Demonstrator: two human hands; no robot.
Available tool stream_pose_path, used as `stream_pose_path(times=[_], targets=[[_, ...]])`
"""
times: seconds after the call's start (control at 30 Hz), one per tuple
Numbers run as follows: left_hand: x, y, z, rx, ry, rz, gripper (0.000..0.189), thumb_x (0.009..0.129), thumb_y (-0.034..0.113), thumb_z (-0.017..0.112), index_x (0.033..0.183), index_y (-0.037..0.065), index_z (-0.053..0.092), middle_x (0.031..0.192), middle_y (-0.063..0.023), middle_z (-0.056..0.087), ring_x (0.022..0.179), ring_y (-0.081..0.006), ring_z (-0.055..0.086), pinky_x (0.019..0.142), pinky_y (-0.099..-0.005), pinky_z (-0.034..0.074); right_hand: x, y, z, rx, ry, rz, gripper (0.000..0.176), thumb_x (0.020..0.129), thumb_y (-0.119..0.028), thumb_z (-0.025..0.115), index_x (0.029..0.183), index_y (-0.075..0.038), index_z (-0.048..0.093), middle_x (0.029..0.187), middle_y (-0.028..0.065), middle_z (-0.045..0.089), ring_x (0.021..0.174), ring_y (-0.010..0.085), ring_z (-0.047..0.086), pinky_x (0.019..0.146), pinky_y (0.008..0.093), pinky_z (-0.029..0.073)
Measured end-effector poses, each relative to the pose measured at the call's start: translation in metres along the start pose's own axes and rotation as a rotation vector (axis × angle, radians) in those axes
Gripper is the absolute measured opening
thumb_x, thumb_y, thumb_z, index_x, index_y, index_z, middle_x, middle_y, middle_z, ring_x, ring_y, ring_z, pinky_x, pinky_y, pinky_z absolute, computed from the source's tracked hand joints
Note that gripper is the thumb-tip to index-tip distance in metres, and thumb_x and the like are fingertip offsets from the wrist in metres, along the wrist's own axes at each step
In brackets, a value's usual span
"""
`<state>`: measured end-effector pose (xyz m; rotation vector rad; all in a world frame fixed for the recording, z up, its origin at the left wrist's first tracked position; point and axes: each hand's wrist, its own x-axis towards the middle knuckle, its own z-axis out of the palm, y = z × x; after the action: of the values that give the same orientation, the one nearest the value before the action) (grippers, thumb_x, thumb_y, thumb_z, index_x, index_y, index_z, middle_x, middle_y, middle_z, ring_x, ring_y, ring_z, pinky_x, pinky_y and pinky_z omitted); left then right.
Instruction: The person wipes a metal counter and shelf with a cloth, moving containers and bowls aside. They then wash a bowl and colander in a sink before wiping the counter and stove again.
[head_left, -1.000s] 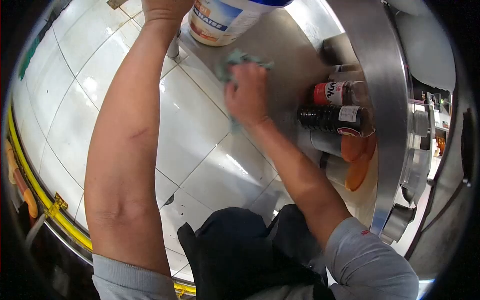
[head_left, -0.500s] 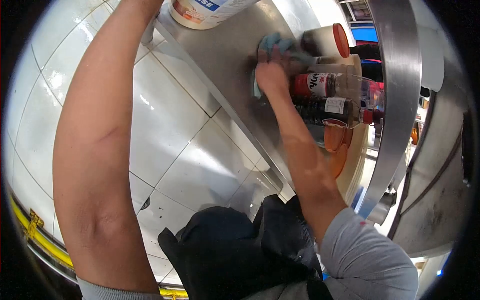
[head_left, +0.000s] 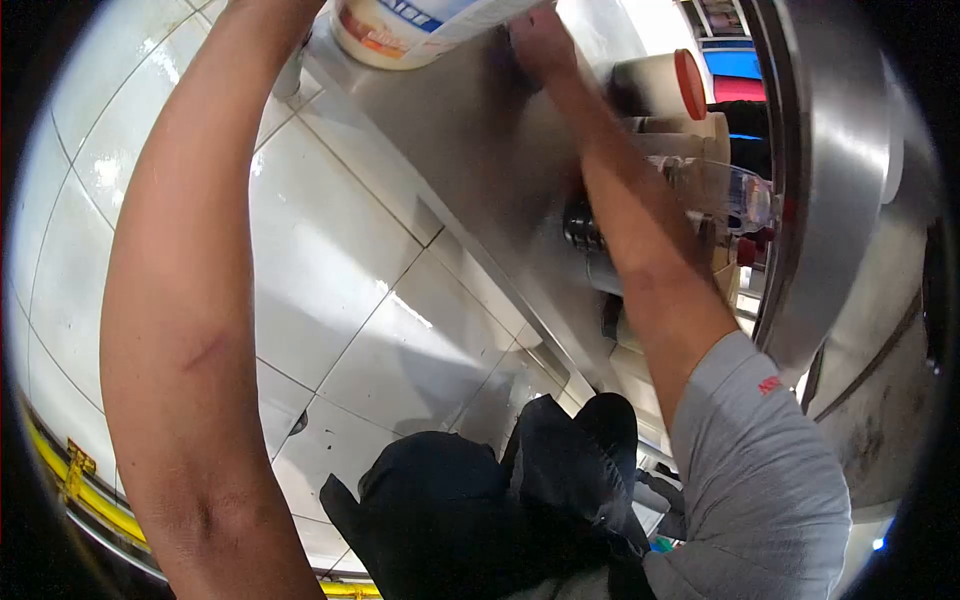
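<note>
My right hand is at the far end of a steel shelf, close to the right side of a white bucket with a blue and orange label. Its fingers are curled, partly hidden and blurred. The blue-green cloth it held a moment ago does not show now. My left forearm reaches up along the left side, and the hand itself is cut off by the top edge, left of the bucket.
Right of my right arm stand a tub with a red lid and a clear plastic bottle. A steel ledge runs above them. White floor tiles lie below the shelf, and a yellow pipe crosses the lower left.
My right hand has moved up and away along the shelf, toward the bucket, and the cloth has gone out of sight. My right forearm now covers the red-labelled bottle. My left arm has barely shifted.
</note>
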<state>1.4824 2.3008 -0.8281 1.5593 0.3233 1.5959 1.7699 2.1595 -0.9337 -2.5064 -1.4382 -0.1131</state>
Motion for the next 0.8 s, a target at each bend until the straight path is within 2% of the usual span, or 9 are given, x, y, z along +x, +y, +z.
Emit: stream_pose_path(times=[0.07, 0.17, 0.3, 0.4, 0.53, 0.6, 0.67, 0.73, 0.8], targets=[[0.0, -0.004, 0.0, 0.013, 0.025, 0.011, 0.044, 0.097, 0.043, 0.069, 0.095, 0.001, 0.077, 0.081, -0.0091, 0.076, 0.072, -0.0131, 0.069, 0.064, -0.0265, 0.054, -0.035, 0.019, -0.003, -0.281, 0.055, 0.245, 0.043, 0.097, -0.031, 0.052, 0.131, -0.008, 0.065, 0.134, 0.0229, 0.062, 0.122, 0.0412, 0.06, 0.103, 0.0532, 0.047], [0.002, -0.002, -0.002, 0.066, 0.0, -0.101, 0.043, 0.097, 0.043, 0.069, 0.095, 0.001, 0.077, 0.08, -0.0071, 0.075, 0.072, -0.0128, 0.068, 0.064, -0.0266, 0.054, -0.075, 0.043, -0.033, -0.761, -0.23, 0.282, 0.041, 0.097, -0.031, 0.051, 0.129, -0.009, 0.066, 0.131, 0.0202, 0.065, 0.119, 0.0372, 0.064, 0.099, 0.0532, 0.05], [0.0, -0.01, 0.002, 0.004, 0.032, -0.08, 0.043, 0.098, 0.041, 0.069, 0.095, -0.001, 0.077, 0.081, -0.0073, 0.075, 0.073, -0.0125, 0.068, 0.065, -0.0267, 0.054, 0.013, 0.055, 0.001, -0.806, -0.295, 0.034, 0.032, 0.095, -0.022, 0.052, 0.114, -0.01, 0.074, 0.116, 0.0167, 0.072, 0.108, 0.0362, 0.069, 0.093, 0.0493, 0.054], [-0.005, 0.005, 0.023, 0.089, 0.192, -0.005, 0.045, 0.098, 0.043, 0.069, 0.097, -0.002, 0.077, 0.08, -0.0077, 0.075, 0.074, -0.0119, 0.067, 0.065, -0.0271, 0.053, 0.058, 0.024, 0.029, -0.432, -0.171, -0.241, 0.028, 0.094, -0.02, 0.055, 0.11, -0.009, 0.075, 0.114, 0.0166, 0.074, 0.108, 0.0361, 0.069, 0.092, 0.0479, 0.054], [0.003, -0.027, -0.001, 0.067, 0.056, 0.002, 0.05, 0.098, 0.046, 0.068, 0.096, -0.003, 0.076, 0.078, -0.0074, 0.073, 0.073, -0.0119, 0.064, 0.064, -0.0288, 0.051, 0.045, -0.014, 0.037, 0.062, 0.022, -0.532, 0.025, 0.094, -0.02, 0.06, 0.111, -0.008, 0.074, 0.117, 0.018, 0.072, 0.112, 0.0365, 0.067, 0.095, 0.0473, 0.053], [0.003, -0.019, -0.004, 0.174, 0.049, -0.024, 0.051, 0.098, 0.047, 0.068, 0.095, -0.003, 0.075, 0.076, -0.0076, 0.072, 0.072, -0.0121, 0.062, 0.063, -0.0301, 0.05, 0.008, -0.022, 0.032, 0.178, 0.101, -0.513, 0.025, 0.094, -0.02, 0.062, 0.111, -0.007, 0.073, 0.119, 0.0187, 0.071, 0.114, 0.0367, 0.066, 0.096, 0.0469, 0.052], [0.0, -0.01, -0.003, 0.248, 0.069, -0.024, 0.051, 0.098, 0.048, 0.068, 0.094, -0.003, 0.075, 0.073, -0.0083, 0.07, 0.069, -0.0132, 0.062, 0.062, -0.0315, 0.049, -0.058, -0.035, 0.024, 0.35, 0.129, -0.15, 0.026, 0.087, -0.015, 0.065, 0.11, -0.012, 0.076, 0.126, 0.0205, 0.067, 0.116, 0.0377, 0.064, 0.104, 0.0485, 0.05], [-0.001, -0.013, 0.0, 0.248, 0.109, -0.016, 0.052, 0.098, 0.049, 0.067, 0.094, -0.002, 0.075, 0.072, -0.0086, 0.069, 0.068, -0.0141, 0.062, 0.062, -0.0318, 0.049, -0.134, -0.066, 0.021, 0.301, 0.294, -0.164, 0.03, 0.081, -0.012, 0.07, 0.11, -0.015, 0.077, 0.126, 0.0182, 0.067, 0.118, 0.0384, 0.062, 0.105, 0.0479, 0.049], [-0.003, -0.016, 0.001, 0.294, 0.106, -0.029, 0.052, 0.098, 0.05, 0.066, 0.095, -0.001, 0.075, 0.071, -0.0083, 0.068, 0.066, -0.0148, 0.061, 0.061, -0.0322, 0.049, -0.201, -0.107, -0.014, 0.393, 0.039, -0.216, 0.03, 0.079, -0.01, 0.071, 0.108, -0.014, 0.077, 0.126, 0.016, 0.066, 0.12, 0.0379, 0.059, 0.106, 0.0471, 0.047]])
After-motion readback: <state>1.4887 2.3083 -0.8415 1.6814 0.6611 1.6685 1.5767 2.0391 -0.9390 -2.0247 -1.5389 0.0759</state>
